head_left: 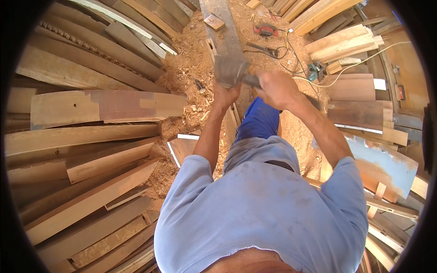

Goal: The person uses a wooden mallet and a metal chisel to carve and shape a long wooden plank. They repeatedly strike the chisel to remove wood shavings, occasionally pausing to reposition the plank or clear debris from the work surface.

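My right hand is closed around the short handle of a dark, worn mallet. The mallet's blocky head sits just above my left hand and covers its fingers. That left hand looks closed, but whatever it grips is hidden under the mallet head. Beneath both runs a long, dark plank bench. A pale wood piece with a slot cut in it lies along the bench's left edge, beyond the mallet. Farther up the bench rests a small wood block.
Wood shavings cover the floor. A red power tool, a green power tool and cables lie to the right. A small dark tool lies left of the bench. Stacked boards line the left side, with more boards at right.
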`<state>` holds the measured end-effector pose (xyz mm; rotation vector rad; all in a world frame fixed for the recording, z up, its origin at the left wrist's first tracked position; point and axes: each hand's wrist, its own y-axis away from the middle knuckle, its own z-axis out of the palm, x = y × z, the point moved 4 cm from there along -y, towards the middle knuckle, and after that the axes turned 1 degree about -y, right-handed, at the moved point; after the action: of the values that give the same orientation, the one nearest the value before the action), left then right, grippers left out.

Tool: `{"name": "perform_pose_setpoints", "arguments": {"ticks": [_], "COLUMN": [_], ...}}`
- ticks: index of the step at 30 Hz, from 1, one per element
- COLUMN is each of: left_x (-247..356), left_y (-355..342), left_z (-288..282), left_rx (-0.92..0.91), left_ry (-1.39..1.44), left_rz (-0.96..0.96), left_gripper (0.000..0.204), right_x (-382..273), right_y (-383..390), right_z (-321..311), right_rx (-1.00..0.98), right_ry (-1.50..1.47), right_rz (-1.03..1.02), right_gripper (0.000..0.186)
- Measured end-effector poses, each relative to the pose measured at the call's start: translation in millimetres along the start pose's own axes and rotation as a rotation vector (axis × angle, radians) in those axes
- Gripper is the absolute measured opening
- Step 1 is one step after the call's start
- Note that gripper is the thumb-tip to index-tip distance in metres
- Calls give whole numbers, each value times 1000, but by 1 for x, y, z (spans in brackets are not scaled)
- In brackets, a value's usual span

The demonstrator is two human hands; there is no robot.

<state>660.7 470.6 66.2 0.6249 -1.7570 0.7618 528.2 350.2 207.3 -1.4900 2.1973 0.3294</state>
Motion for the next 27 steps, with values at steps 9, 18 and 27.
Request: {"name": "perform_pose_setpoints", "arguments": {"ticks": [9,18,27], "left_x": [-16,7,65], "left_y": [2,196,86], "left_z": [-6,25,-23], "left_rx": [-61,-548,-17], "left_ry": [-34,-223,214], "left_rz": [-208,532,5], "left_gripper": [14,25,26], "right_x": [-12,20,17], "right_y": [58,126,136], "right_z": [30,78,85], "right_rx": [205,357,254], "right_ry": [-693,-1002,-999], "right_rz": [162,308,273], "right_gripper": [18,14,17]}}
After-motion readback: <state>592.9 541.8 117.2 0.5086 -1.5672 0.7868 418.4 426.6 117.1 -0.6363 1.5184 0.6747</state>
